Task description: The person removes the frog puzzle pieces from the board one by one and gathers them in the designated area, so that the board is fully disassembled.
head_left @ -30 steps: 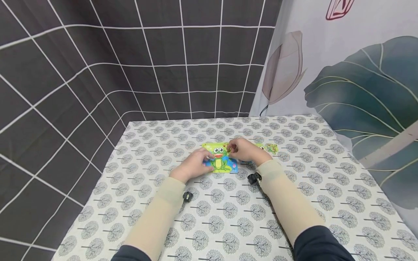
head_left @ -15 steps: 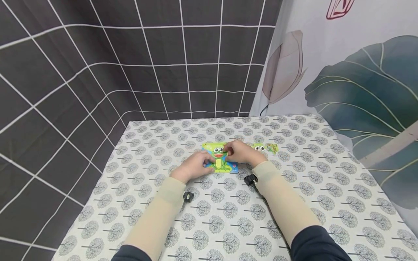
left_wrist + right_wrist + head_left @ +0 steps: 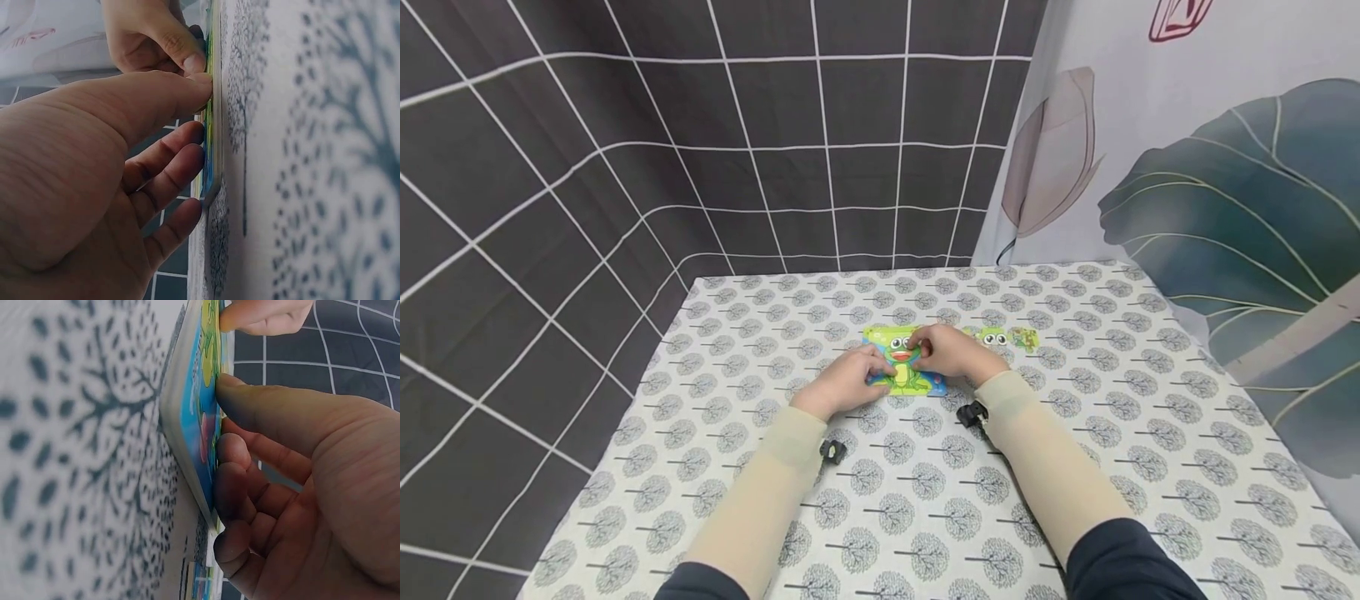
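Note:
A flat, bright puzzle with a green frog picture [image 3: 901, 382] lies on the patterned cloth. My left hand [image 3: 846, 379] rests at its left side, thumb and fingertips touching the printed face. Over the frog's upper right part is my right hand [image 3: 955, 350], thumb tip on the surface and the other fingers loosely bent against it. In the right wrist view the puzzle [image 3: 199, 406] shows a thick pale edge and a blue corner. Nothing is visibly pinched in either hand; the area under the right fingers is partly hidden.
To the right of the puzzle lie loose printed pieces, among them one with frog eyes [image 3: 995, 339] and a green patterned one [image 3: 1023, 340]. A tree-print cloth [image 3: 895, 517] covers the table. A dark grid curtain [image 3: 760, 108] hangs behind.
My right hand has shifted slightly left and down over the frog, uncovering more of the loose pieces at right. My left hand stays almost where it was.

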A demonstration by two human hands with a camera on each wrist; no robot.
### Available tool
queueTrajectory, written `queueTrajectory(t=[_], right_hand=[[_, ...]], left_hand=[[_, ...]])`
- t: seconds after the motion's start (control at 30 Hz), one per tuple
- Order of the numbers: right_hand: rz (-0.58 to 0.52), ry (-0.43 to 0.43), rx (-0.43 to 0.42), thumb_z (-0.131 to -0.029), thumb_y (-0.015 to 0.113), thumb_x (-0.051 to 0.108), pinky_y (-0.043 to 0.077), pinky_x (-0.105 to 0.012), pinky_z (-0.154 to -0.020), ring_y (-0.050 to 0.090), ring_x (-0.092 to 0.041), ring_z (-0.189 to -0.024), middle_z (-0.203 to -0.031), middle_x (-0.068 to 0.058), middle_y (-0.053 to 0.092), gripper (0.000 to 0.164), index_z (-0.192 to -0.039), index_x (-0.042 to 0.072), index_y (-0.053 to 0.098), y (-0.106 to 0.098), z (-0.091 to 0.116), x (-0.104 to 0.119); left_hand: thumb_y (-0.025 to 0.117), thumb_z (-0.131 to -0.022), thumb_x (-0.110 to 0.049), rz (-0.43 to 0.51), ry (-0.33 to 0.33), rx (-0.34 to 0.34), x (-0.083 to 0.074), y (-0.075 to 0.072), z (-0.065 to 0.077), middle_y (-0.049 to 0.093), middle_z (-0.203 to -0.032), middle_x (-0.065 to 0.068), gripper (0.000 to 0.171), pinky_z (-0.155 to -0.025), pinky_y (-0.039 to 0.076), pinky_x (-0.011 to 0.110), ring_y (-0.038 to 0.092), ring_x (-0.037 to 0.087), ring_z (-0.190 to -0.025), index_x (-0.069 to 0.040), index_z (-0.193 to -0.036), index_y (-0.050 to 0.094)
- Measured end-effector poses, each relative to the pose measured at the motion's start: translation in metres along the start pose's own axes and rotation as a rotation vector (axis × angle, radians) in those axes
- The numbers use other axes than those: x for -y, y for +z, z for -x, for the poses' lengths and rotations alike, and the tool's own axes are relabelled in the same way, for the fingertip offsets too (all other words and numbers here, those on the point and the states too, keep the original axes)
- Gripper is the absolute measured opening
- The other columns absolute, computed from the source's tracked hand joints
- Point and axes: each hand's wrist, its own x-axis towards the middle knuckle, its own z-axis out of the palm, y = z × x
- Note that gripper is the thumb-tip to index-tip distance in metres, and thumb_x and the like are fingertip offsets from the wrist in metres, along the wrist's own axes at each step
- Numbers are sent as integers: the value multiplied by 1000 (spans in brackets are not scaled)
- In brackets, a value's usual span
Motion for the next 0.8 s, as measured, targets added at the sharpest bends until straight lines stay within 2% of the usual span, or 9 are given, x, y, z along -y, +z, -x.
queueTrajectory(t=[0.23,0.6,0.8], right_hand=[[4,1,1,-91,83,17,51,-33,-68,56,-15,-66,-81,-1,62,29,-117,11,72,1,-2,-1],[18,27,62,-93,81,16,51,-32,-69,56,-16,-68,-83,-2,62,32,-121,9,67,-5,-2,7],[25,32,75,-94,80,18,51,-32,-68,56,-15,-65,-82,-3,62,31,-121,11,66,-4,-3,7]], left_hand=[[81,-93,-21,15,-2,17,-1,-1,1,58,-120,-8,33,-101,51,31,56,12,-110,-16,-125,77],[80,-93,-20,15,-10,21,-1,0,0,57,-117,-9,33,-96,51,29,55,10,-106,-17,-126,77],[80,-93,-20,23,-14,17,-3,0,1,57,-116,-9,33,-99,51,30,55,11,-108,-17,-125,77]])
